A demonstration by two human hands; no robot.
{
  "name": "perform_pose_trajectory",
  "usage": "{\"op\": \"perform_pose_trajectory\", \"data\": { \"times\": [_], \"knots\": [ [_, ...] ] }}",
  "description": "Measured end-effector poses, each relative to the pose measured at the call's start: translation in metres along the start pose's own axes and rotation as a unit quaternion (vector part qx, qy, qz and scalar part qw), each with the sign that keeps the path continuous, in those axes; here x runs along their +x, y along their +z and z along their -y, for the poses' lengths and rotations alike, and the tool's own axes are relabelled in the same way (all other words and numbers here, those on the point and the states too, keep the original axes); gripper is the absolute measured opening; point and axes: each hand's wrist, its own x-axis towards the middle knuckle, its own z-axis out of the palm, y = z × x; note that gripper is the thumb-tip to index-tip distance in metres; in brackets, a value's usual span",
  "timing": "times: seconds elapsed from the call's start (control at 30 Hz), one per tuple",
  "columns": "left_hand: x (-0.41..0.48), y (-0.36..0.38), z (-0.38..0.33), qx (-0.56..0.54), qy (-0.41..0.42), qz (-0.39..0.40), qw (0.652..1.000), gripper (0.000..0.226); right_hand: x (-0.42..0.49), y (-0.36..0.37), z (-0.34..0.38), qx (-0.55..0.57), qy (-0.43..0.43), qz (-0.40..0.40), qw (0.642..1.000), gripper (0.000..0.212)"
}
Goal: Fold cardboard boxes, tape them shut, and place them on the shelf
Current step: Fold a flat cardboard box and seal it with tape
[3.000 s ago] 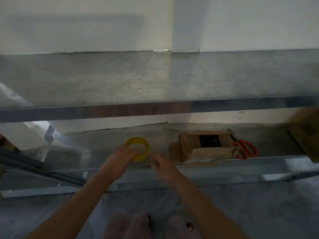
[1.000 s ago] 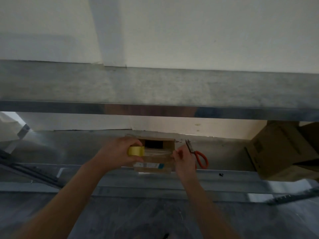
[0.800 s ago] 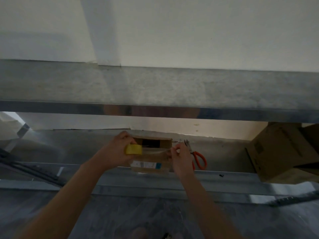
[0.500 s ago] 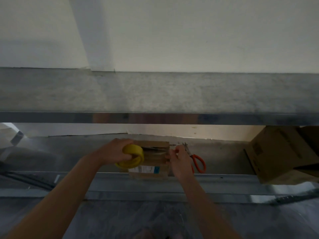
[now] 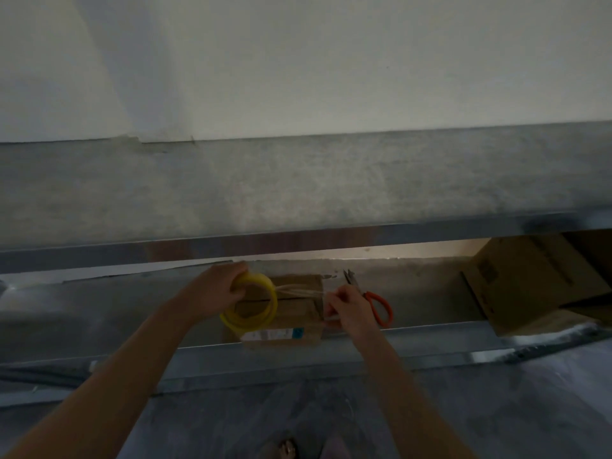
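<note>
A small brown cardboard box (image 5: 291,318) with a white label on its front stands on the lower metal shelf (image 5: 430,329). My left hand (image 5: 217,293) grips a yellow tape roll (image 5: 249,304) over the box's left side. A strip of clear tape (image 5: 299,292) stretches from the roll across the box top to my right hand (image 5: 347,308), which pinches its free end at the box's right edge.
Orange-handled scissors (image 5: 374,301) lie on the shelf just right of the box, touching my right hand. A larger cardboard box (image 5: 530,286) fills the shelf's right end. The upper shelf (image 5: 298,193) overhangs above. Grey floor lies below.
My hands went from the tape roll on the shelf to the box. The left hand turned the roll face-on and my right hand drew the strip further right across the top.
</note>
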Motion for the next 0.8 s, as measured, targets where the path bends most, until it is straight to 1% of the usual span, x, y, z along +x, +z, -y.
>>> {"op": "perform_pose_trajectory", "data": {
  "times": [0.1, 0.2, 0.27, 0.33, 0.43, 0.5, 0.63, 0.7, 0.77, 0.8],
  "knots": [
    [0.001, 0.006, -0.002, 0.027, 0.009, -0.014, 1.000, 0.015, 0.005, 0.002, -0.010, -0.003, 0.025, -0.006, 1.000, 0.016],
    [0.002, 0.011, -0.004, 0.037, 0.009, -0.018, 0.999, 0.019, 0.008, 0.007, -0.019, 0.038, 0.064, -0.009, 0.997, 0.017],
    [0.004, 0.011, -0.006, 0.021, 0.006, -0.027, 0.999, 0.018, 0.008, 0.010, -0.020, 0.059, 0.075, -0.017, 0.995, 0.017],
    [0.006, 0.010, -0.006, 0.004, 0.001, -0.028, 1.000, 0.015, 0.010, 0.011, -0.018, 0.056, 0.056, -0.029, 0.996, 0.016],
    [0.007, 0.007, -0.004, -0.005, -0.008, -0.022, 1.000, 0.016, 0.013, 0.006, -0.014, 0.055, -0.004, -0.040, 0.998, 0.019],
    [0.010, 0.006, -0.001, -0.001, -0.017, -0.019, 1.000, 0.014, 0.015, 0.004, -0.012, 0.061, -0.008, -0.034, 0.998, 0.020],
    [0.015, 0.009, 0.004, -0.001, -0.042, -0.020, 0.999, 0.023, 0.021, 0.010, -0.015, 0.051, 0.054, -0.012, 0.997, 0.019],
    [0.018, 0.011, 0.006, -0.002, -0.060, -0.018, 0.998, 0.032, 0.028, 0.013, -0.015, 0.071, 0.088, 0.005, 0.994, 0.017],
    [0.018, 0.012, 0.007, 0.002, -0.075, -0.014, 0.997, 0.038, 0.031, 0.016, -0.016, 0.104, 0.120, 0.012, 0.987, 0.011],
    [0.018, 0.012, 0.007, 0.003, -0.079, -0.017, 0.997, 0.040, 0.030, 0.017, -0.017, 0.101, 0.121, 0.003, 0.987, 0.007]
  ]
}}
